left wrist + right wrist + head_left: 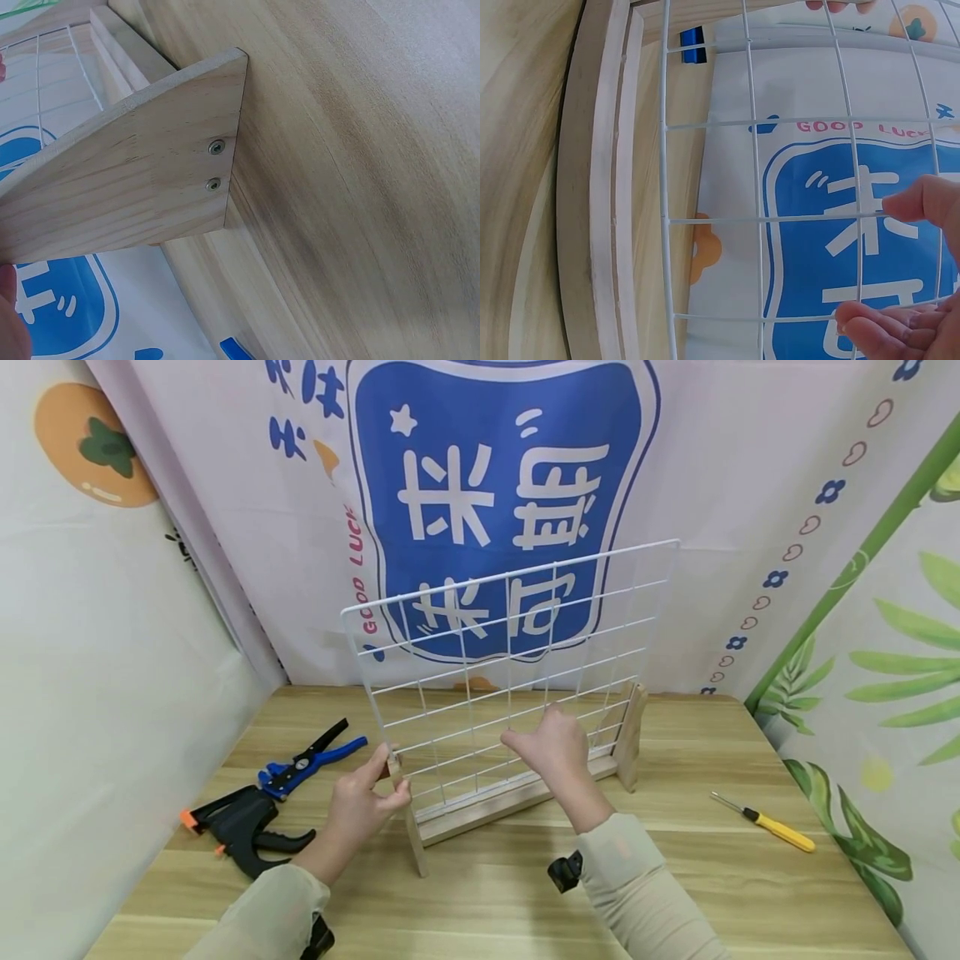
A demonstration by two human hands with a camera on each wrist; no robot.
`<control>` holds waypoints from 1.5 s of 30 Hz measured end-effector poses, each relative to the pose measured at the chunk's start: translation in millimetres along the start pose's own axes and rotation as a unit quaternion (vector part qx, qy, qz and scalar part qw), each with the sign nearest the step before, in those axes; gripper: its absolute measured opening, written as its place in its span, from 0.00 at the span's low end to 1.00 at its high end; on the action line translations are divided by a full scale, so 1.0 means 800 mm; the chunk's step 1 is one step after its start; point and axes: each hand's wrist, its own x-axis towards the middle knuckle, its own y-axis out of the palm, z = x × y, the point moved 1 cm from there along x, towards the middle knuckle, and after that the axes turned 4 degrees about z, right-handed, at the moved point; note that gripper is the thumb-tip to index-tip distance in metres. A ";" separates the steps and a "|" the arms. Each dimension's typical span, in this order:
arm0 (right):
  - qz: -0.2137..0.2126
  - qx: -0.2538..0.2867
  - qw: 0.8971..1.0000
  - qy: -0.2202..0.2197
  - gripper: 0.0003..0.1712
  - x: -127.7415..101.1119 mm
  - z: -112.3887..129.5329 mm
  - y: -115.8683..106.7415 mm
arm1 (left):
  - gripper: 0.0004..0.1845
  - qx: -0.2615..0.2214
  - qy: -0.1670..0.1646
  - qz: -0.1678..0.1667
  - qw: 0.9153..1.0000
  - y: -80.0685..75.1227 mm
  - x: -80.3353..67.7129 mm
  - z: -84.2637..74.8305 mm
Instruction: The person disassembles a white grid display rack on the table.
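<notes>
A white wire grid panel (510,652) stands upright in a light wooden base (517,797) with a side piece at each end. My left hand (360,797) grips the top of the left wooden side piece (150,165), thumb and fingers on either side of it. Two screw heads (215,148) show on that piece's outer face. At the lower middle of the grid is my right hand (555,747), thumb and fingers spread apart. Its thumb (922,204) lies right at a wire, and its fingertips overlap the wires lower in the right wrist view.
On the left of the wooden table (750,893) lie blue-handled pliers (311,760) and a black bar clamp (243,831) with orange pads. A yellow-handled screwdriver (772,828) lies at the right. Printed cloth (705,610) hangs behind the table.
</notes>
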 end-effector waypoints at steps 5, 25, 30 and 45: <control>-0.005 0.004 1.000 -0.003 0.29 0.000 0.003 -0.003 | 0.19 0.009 0.001 -0.001 1.000 -0.001 0.000 0.000; -0.022 -0.004 1.000 -0.021 0.32 0.000 0.012 -0.017 | 0.16 0.001 -0.001 0.001 1.000 -0.003 0.003 -0.001; -0.019 0.000 1.000 -0.020 0.33 0.000 0.013 -0.019 | 0.16 -0.006 -0.001 0.000 1.000 -0.002 0.002 0.001; -0.006 0.013 1.000 -0.009 0.33 -0.002 0.013 -0.023 | 0.19 -0.010 -0.004 -0.003 1.000 -0.001 -0.003 0.001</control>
